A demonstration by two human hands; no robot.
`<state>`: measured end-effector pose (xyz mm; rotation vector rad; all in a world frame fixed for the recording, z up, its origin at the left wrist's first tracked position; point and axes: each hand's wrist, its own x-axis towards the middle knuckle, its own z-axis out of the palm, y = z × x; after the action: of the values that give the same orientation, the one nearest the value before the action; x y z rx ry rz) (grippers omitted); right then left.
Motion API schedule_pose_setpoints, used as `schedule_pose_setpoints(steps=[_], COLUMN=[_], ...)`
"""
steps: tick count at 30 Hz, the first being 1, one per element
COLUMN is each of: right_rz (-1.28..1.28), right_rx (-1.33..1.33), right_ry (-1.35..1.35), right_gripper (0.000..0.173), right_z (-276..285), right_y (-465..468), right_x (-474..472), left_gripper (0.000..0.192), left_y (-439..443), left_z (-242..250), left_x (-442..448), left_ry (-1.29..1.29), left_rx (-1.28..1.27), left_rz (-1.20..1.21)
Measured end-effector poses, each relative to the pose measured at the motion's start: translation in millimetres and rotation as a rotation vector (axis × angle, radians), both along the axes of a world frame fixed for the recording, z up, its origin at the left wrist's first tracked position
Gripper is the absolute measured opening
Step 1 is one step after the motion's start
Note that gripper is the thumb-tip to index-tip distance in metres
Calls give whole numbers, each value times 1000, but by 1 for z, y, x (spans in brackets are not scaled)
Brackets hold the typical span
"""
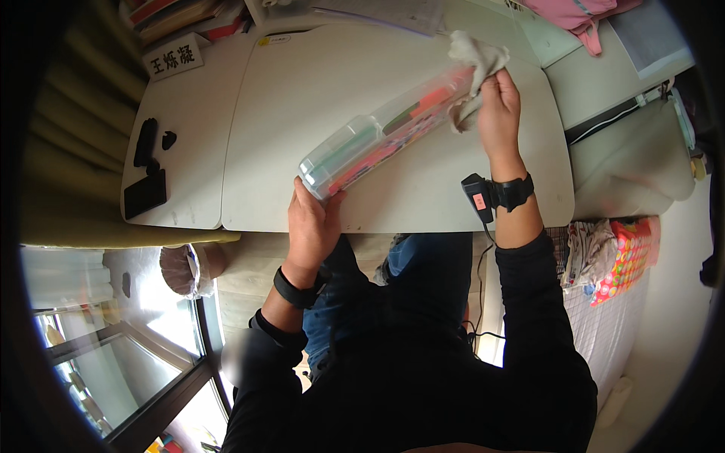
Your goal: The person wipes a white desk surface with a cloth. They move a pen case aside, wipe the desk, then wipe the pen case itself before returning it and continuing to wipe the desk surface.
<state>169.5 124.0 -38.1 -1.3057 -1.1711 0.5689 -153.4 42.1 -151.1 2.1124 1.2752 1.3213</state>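
Note:
My left hand (312, 226) grips the near end of a long clear plastic case (340, 153). Green, red and pink contents show through its walls, and the case slants up to the right above the white desk (272, 113). At its far end my right hand (499, 116) clutches a crumpled off-white cloth (478, 56), which wraps over that end of the case. The fingertips of my right hand are partly hidden by the cloth. Blur on the case hides the detail of its contents.
On the desk's left part lie a black flat device (145, 194), a black elongated object (146, 141) and a folded card (173, 59) bearing writing. Papers (391, 14) lie at the back. A cable (480, 272) hangs from my right wrist device (478, 195). A lined bin (184, 270) stands lower left.

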Motion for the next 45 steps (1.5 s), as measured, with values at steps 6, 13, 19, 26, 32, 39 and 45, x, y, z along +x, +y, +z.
schedule_pose_setpoints(steps=[6, 13, 19, 26, 32, 39, 45], right_rz=[137, 346, 356, 135, -88, -132, -33], right_rx=[492, 520, 660, 632, 293, -235, -133], right_ry=[-764, -920, -1073, -940, -606, 214, 371], right_gripper=[22, 24, 30, 21, 20, 39, 41], right_z=[19, 19, 15, 21, 11, -56, -90], right_y=[-27, -67, -67, -15, 16, 37, 22], right_x=[-63, -161, -182, -92, -18, 14, 0], left_gripper=[63, 67, 77, 53, 55, 58, 55], left_y=[-4, -1, -9, 0, 0, -3, 7], left_z=[5, 2, -9, 0, 6, 14, 31], left_x=[3, -6, -2, 1, 2, 4, 6], left_ry=[64, 208, 384, -59, -47, -116, -566], left_rx=[-106, -31, 60, -131, -145, -225, -376], left_rz=[16, -49, 142, 14, 20, 20, -121])
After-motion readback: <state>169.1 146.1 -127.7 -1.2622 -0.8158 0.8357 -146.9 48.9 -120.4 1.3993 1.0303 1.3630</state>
